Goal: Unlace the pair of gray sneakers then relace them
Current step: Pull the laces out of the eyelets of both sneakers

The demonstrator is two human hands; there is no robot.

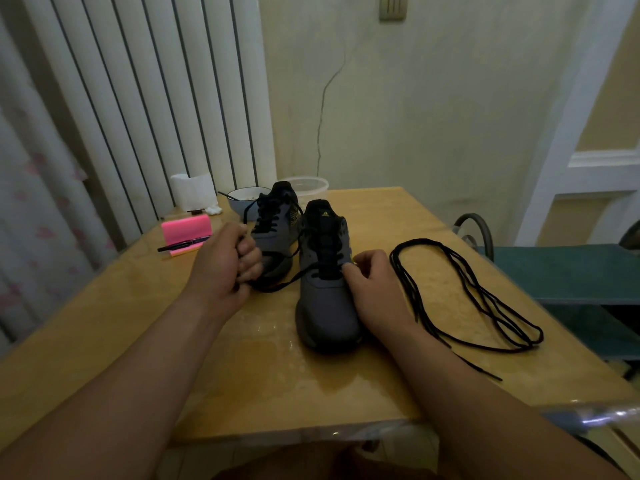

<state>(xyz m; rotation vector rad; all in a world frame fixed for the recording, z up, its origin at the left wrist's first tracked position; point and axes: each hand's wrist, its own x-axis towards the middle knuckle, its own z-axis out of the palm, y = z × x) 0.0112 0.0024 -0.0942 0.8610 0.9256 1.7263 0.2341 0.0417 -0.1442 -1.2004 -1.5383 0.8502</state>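
Note:
Two gray sneakers stand on the wooden table [242,368], toes toward me. The near sneaker [327,306] has a black lace through its lower eyelets. The far sneaker [273,223] sits behind it to the left, laced. My left hand [225,261] is curled into a fist and grips a black lace [280,282] that runs from the near sneaker's low eyelets. My right hand [370,289] holds the near sneaker's right side, fingertips at the eyelet row. A loose black lace [464,289] lies coiled on the table to the right.
A pink box [185,230] with a pen in front, a tissue roll [192,192], a bowl [244,200] and a clear tub [310,185] stand at the table's far left and back. A green chair [571,271] is at the right edge.

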